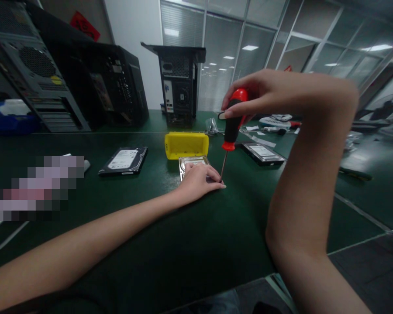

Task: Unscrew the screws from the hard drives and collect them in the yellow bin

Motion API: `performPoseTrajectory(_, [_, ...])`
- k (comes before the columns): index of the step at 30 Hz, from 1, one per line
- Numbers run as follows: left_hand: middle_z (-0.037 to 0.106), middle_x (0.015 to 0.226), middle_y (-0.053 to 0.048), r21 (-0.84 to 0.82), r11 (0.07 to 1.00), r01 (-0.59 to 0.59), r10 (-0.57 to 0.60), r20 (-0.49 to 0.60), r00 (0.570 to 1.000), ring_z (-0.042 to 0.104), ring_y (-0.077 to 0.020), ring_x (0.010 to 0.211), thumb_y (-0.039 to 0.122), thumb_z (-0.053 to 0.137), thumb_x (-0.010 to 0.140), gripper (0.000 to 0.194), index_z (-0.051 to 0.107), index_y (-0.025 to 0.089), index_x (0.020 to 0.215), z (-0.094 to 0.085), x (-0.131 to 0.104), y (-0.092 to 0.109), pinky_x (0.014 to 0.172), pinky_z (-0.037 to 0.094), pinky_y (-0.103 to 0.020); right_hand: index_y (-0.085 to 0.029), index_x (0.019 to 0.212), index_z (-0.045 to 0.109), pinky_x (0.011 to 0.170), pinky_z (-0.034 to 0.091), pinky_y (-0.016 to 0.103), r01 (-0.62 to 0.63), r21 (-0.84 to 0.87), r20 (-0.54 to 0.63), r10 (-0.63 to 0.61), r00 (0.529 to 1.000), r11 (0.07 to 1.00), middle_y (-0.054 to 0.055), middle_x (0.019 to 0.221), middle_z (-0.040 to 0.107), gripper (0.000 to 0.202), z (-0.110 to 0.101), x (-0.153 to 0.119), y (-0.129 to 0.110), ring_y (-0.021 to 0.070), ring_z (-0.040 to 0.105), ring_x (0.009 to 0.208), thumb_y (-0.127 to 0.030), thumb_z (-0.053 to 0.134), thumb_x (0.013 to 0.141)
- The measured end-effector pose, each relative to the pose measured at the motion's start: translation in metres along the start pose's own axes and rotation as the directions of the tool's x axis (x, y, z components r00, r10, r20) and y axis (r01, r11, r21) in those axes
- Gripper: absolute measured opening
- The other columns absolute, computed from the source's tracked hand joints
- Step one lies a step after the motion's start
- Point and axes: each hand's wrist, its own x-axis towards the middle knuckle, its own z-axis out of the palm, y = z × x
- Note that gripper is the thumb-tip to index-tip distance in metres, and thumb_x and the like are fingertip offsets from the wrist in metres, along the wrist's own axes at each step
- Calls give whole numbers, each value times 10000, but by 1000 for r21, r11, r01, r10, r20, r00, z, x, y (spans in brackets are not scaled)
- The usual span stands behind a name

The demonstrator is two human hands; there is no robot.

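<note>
My right hand [245, 98] is wrapped round the red and black handle of a screwdriver [234, 126]. Its shaft points down, slightly tilted, and the tip meets the right end of a silver hard drive [185, 162]. Over that drive lies my left hand [198, 181], gripping it on the green table, thumb and fingertips close to the screwdriver tip. My left hand covers much of the drive, so the exact spot under the tip is hidden. A yellow bin [187, 146] stands right behind the drive.
Other hard drives lie to the left [123, 160] and right [263, 153]. Computer cases stand at the back, one in the centre [180, 87] and a dark one [118, 87] further left. Another screwdriver [355, 174] and small clutter sit at the right. The table's front edge is near.
</note>
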Motion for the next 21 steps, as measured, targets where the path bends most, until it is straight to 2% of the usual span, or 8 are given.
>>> performPoseTrajectory(4, [701, 997, -8, 42, 998, -37, 37, -12, 999, 580, -245, 1020, 359, 696, 772, 134, 729, 231, 796, 1, -1, -4, 964, 270, -491, -268, 1060, 621, 566, 462, 239, 57, -45, 31, -56, 998, 997, 11, 953, 675, 398, -1, 3, 0, 152, 624, 780, -566, 577, 800])
performPoseTrajectory(9, [688, 1053, -23, 107, 993, -45, 46, -1, 999, 564, -258, 1049, 356, 720, 745, 172, 730, 238, 870, 0, -4, -6, 950, 285, -465, -290, 1055, 623, 559, 464, 228, 122, -81, 31, -120, 992, 989, 8, 907, 662, 401, -2, 0, -3, 152, 616, 767, -581, 585, 783])
performPoseTrajectory(14, [688, 1038, -7, 115, 991, -67, 70, -17, 997, 566, -249, 1032, 362, 686, 772, 143, 727, 255, 857, 2, -5, -7, 937, 271, -448, -268, 1062, 610, 601, 522, 209, 140, 87, 57, -145, 988, 986, -12, 987, 669, 291, -1, -4, -7, 140, 650, 806, -422, 620, 815])
performPoseTrajectory(21, [687, 1017, 19, 129, 989, -76, 79, -19, 997, 562, -237, 1021, 333, 676, 779, 111, 718, 276, 864, 3, -6, -6, 923, 247, -431, -251, 1041, 598, 627, 515, 137, 143, 226, 108, -171, 979, 964, -69, 958, 665, 232, -2, -9, -12, 78, 646, 835, -205, 629, 816])
